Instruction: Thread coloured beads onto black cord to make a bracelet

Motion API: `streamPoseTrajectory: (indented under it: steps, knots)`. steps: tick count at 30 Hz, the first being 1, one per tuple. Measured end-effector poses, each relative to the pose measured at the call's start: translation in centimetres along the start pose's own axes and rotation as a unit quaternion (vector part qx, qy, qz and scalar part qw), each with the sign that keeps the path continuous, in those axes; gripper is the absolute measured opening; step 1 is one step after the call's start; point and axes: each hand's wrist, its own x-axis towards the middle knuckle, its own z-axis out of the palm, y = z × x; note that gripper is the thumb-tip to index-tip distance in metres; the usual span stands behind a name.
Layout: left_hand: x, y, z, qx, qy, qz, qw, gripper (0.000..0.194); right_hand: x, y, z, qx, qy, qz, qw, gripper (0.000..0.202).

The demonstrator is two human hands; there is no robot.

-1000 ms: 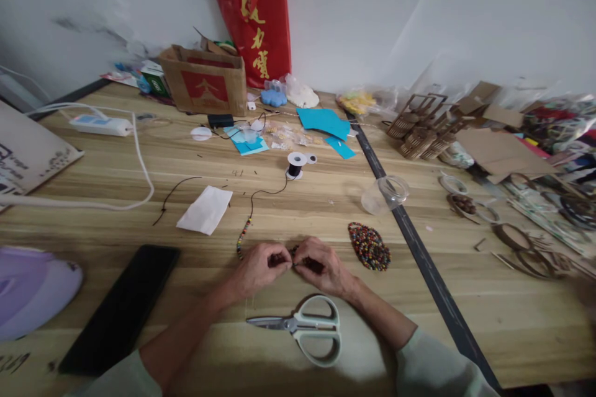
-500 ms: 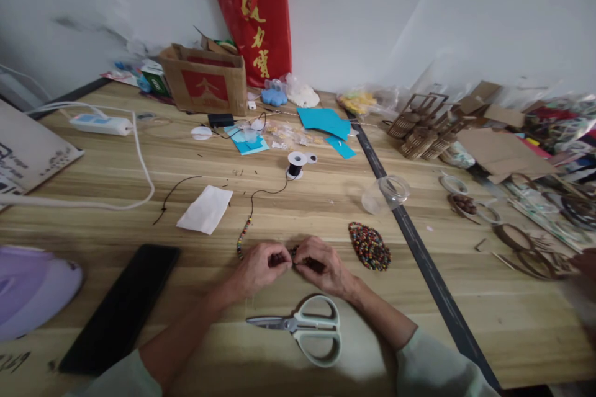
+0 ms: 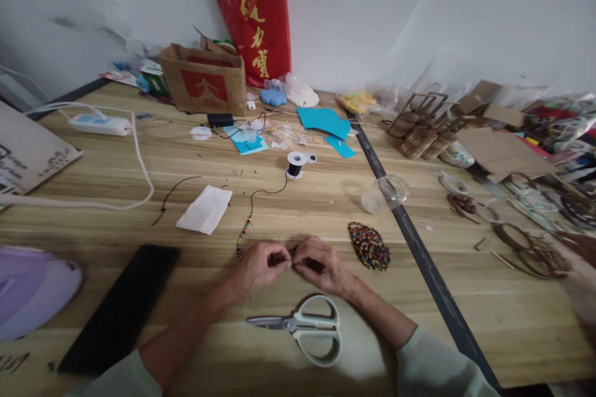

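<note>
My left hand (image 3: 261, 267) and my right hand (image 3: 322, 265) meet over the table, thumbs and fingertips pinched nearly together. A black cord strung with small colored beads (image 3: 243, 234) runs in beside my left hand, and a few dark beads show between the hands. The bit at my fingertips is tiny and mostly hidden. The cord leads back to a white spool of black cord (image 3: 295, 166). Right of my right hand lies a coiled pile of multicolored beads (image 3: 370, 247). Scissors with pale green handles (image 3: 300, 327) rest just below both hands.
A black phone (image 3: 120, 307), a white paper (image 3: 205, 209) and a purple object (image 3: 35, 291) lie leftward. A clear plastic cup (image 3: 385, 194) lies near the dark strip (image 3: 428, 267). Another person's hand (image 3: 580, 247) is at the right edge, beside brown rings (image 3: 535, 254).
My hands hold almost the same pinched pose. At the right edge, the other person's hand has shifted slightly toward the brown rings.
</note>
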Motion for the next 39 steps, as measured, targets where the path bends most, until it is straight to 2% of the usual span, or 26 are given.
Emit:
streamPoseTrajectory:
  steps: [18, 39]
  knots:
    - [0.09, -0.05, 0.06, 0.005, -0.008, -0.005, 1.0, 0.01, 0.07, -0.04, -0.03, -0.015, 0.002, -0.012, 1.0, 0.011]
    - [0.12, 0.03, -0.07, 0.006, -0.001, 0.014, 1.0, 0.011, -0.06, 0.26, -0.09, -0.007, 0.001, -0.011, 1.0, 0.008]
